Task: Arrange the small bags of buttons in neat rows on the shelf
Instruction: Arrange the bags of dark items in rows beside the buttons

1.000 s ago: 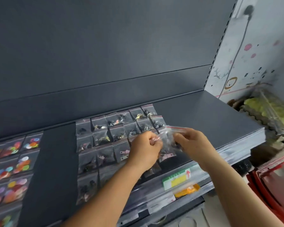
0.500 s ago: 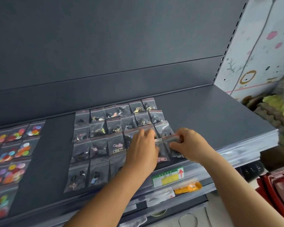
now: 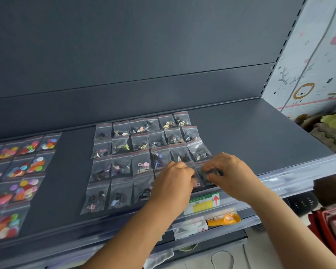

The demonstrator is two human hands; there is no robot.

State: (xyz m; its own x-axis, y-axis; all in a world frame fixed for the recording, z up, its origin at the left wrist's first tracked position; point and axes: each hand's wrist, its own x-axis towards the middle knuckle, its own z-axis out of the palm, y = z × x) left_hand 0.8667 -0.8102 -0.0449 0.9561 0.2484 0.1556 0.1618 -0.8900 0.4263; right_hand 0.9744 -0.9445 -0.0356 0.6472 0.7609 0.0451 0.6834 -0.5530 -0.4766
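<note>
A small clear zip bag [image 3: 201, 174] with a red seal strip lies flat on the dark grey shelf [image 3: 260, 140] near its front edge, pinned between both hands. The left hand [image 3: 176, 178] presses down on the bag's left part, fingers curled with the tips on the plastic; the right hand [image 3: 229, 171] pinches the bag's right part between thumb and fingertips, so both hands are closed lightly on this one bag. Its contents are dark and partly hidden by the fingers.

Just behind the hands, and to their left, sits a grid of similar bags [image 3: 140, 152] holding dark, gold and pink small pieces, laid in rows edge to edge; the held bag sits at the grid's front right corner. Farther to the left of the hands, across a bare strip of shelf, lies a second group of bags of bright round buttons [image 3: 21, 171] in red, orange, green and pink.

Directly below the hands, on the clear front rail of the shelf, is a green and yellow price label [image 3: 204, 203] with a red arrow. Below that, an orange packet [image 3: 224, 219] shows on the lower level. Off to the right of the right hand stand a patterned board [image 3: 314, 65] and a red crate [image 3: 330, 228].
</note>
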